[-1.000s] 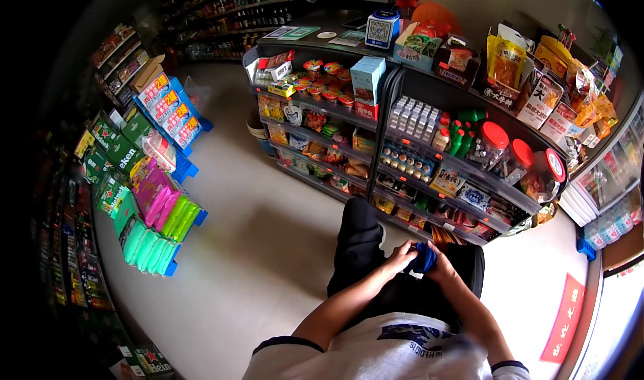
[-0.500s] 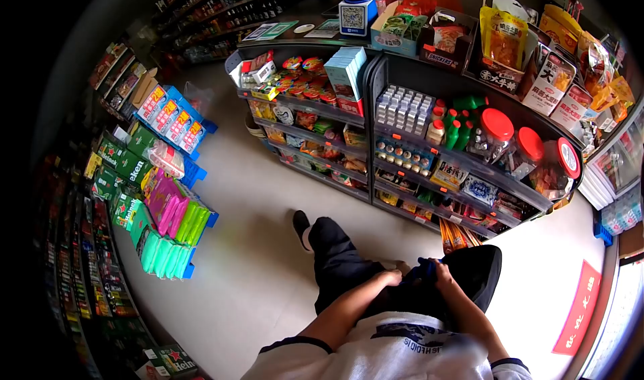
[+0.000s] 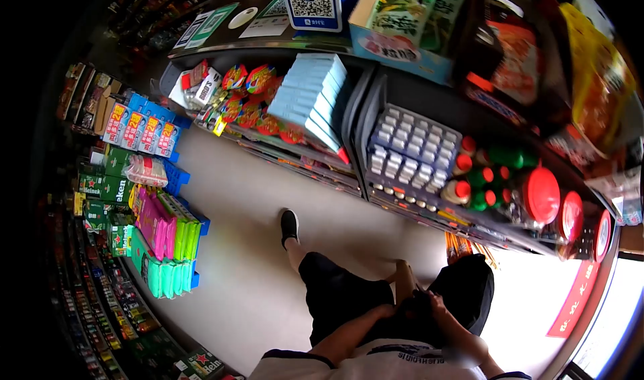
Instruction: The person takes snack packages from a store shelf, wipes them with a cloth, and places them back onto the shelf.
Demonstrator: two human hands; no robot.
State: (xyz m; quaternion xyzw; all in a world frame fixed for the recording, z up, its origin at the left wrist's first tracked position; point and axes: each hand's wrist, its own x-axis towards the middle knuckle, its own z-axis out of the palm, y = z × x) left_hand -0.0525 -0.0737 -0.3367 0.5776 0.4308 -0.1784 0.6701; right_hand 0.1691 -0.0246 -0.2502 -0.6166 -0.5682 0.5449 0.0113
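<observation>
My left hand (image 3: 383,311) is low over my lap, its fingers curled in against a dark object (image 3: 414,305) between my hands. To the right of it, my right hand (image 3: 437,303) closes on the other side of that object. Its kind is hard to make out against my black shorts (image 3: 345,283). Just beyond my hands a tan, narrow shape (image 3: 404,279) shows between my knees. My dark shoe (image 3: 289,226) is on the pale floor, ahead and to the left.
A shelf rack with light blue boxes (image 3: 308,95), small white packs (image 3: 412,145) and red-lidded jars (image 3: 542,195) stands ahead. A QR code stand (image 3: 312,4) sits on the counter. Stacked green packs (image 3: 164,276) and Heineken cartons (image 3: 104,185) line the left. A red mat (image 3: 573,299) lies right.
My view has moved closer to the counter and shelves. My hands stay together over my lap; the blue patch seen by my right hand now looks dark. The tan shape shows more.
</observation>
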